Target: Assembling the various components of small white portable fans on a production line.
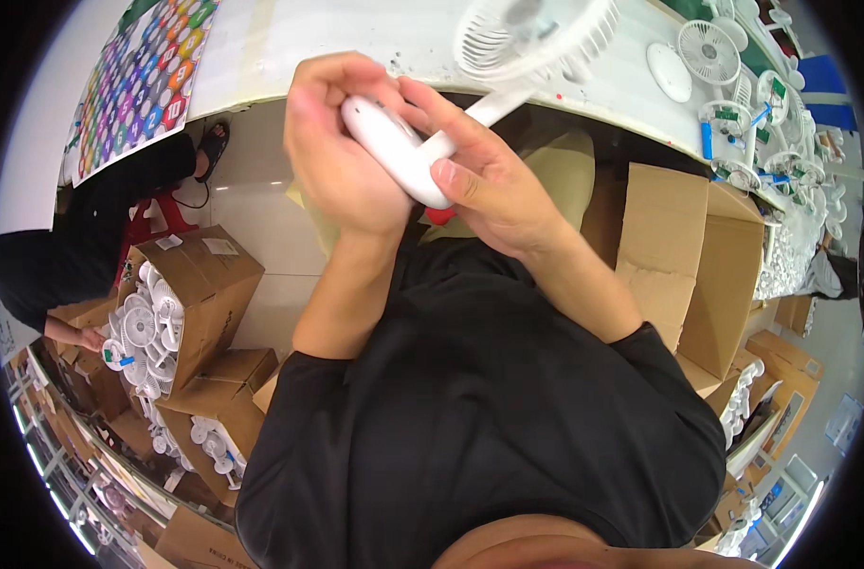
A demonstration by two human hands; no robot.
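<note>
A white desk fan [391, 156] is in both my hands, tilted over the near edge of the white table. My left hand [342, 152] cups one end of its rounded oval base, fingers curled over the top. My right hand [498, 180] grips the other end, with the thumb pressed on the base beside the neck and the fingers by the stem. The round caged fan head [536, 38] points up and away to the right, slightly blurred. My palms hide the underside of the base. Below it shows a small red thing [440, 215] that I cannot make out.
At the table's right lie a white oval cover [669, 72], another fan [709, 52] and several opened fan bases with green boards [731, 119]. Cardboard boxes [195, 284] of fans stand left; an open box [664, 251] stands right. A co-worker's hand [90, 339] holds a fan part.
</note>
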